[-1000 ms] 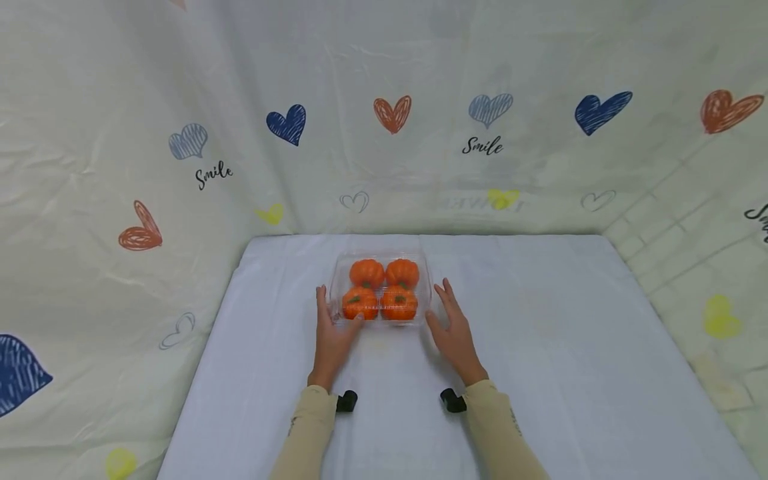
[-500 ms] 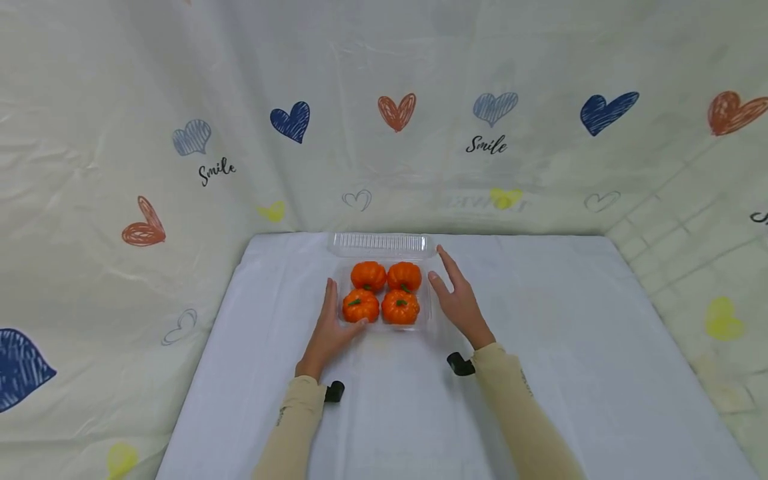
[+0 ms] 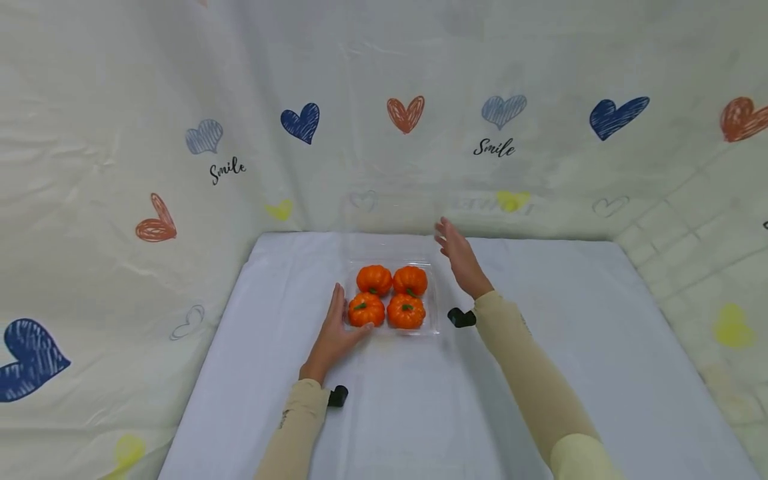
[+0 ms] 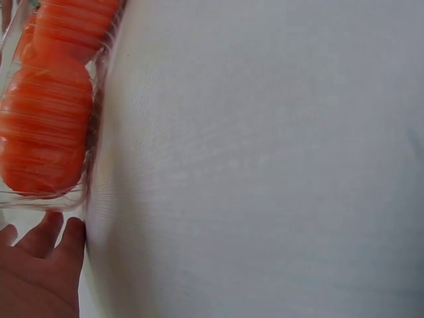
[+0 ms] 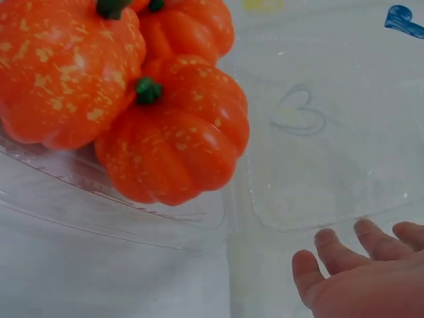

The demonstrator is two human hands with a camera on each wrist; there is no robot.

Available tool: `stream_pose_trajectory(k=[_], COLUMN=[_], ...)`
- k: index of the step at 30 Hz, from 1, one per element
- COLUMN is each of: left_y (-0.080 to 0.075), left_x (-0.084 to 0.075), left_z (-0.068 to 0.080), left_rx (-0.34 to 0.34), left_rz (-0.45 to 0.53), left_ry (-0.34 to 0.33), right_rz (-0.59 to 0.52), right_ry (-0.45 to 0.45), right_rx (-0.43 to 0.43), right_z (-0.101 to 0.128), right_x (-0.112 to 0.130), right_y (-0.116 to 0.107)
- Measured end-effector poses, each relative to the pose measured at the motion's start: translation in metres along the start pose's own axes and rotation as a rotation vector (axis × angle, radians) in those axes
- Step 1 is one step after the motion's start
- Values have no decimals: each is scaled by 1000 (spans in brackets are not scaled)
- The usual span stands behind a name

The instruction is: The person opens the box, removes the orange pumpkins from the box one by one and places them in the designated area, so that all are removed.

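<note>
A clear plastic clamshell box [image 3: 433,301] sits on the table with four small orange pumpkins [image 3: 390,297] in it. Its clear lid [image 3: 389,220] stands swung up at the back. My left hand [image 3: 333,332] lies flat against the box's front left corner, fingers straight along its side. My right hand [image 3: 459,257] is raised at the box's back right, its straight fingers at the lid's edge. In the left wrist view my left hand [image 4: 36,278] touches the box corner [image 4: 93,172] beside the pumpkins [image 4: 46,126]. The right wrist view has my right hand [image 5: 358,278] under the lid [image 5: 318,172], next to the pumpkins [image 5: 172,139].
A white cloth [image 3: 540,373] covers the table. A pale backdrop [image 3: 180,133] printed with hearts and "Smile" closes in the left, back and right sides. Black wrist mounts [image 3: 338,396] [image 3: 461,318] show on both sleeves.
The lid, shut one second ago, has swung up and back. My right hand rose and moved back with it. My left hand stayed at the front left corner.
</note>
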State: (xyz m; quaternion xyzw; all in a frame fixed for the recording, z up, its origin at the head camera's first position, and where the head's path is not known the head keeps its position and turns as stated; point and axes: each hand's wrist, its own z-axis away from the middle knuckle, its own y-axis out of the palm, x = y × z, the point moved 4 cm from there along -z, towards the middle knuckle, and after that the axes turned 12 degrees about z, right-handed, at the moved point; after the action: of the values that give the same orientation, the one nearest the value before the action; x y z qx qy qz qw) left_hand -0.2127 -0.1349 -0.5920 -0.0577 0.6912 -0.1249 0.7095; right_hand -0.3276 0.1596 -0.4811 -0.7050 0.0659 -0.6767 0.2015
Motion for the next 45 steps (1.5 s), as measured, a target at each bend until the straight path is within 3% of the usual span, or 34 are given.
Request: stream_pose_trajectory(k=[11, 21, 30, 35, 45], left_y=[2, 1, 1, 3, 5], left_x=[0, 0, -1, 2, 3], left_z=[5, 4, 6, 5, 5], left_rx=[-4, -2, -17, -13, -23], left_rz=[-27, -38, -23, -13, -12], left_ry=[-1, 2, -1, 17, 28], right_rz=[-229, -385, -442, -376, 11], right_ry=[152, 355, 398, 351, 144], right_rx=[115, 77, 70, 60, 59], right_z=[-26, -32, -30, -27, -21], right_x=[-15, -40, -54, -51, -18], right_y=[-4, 6, 13, 9, 2])
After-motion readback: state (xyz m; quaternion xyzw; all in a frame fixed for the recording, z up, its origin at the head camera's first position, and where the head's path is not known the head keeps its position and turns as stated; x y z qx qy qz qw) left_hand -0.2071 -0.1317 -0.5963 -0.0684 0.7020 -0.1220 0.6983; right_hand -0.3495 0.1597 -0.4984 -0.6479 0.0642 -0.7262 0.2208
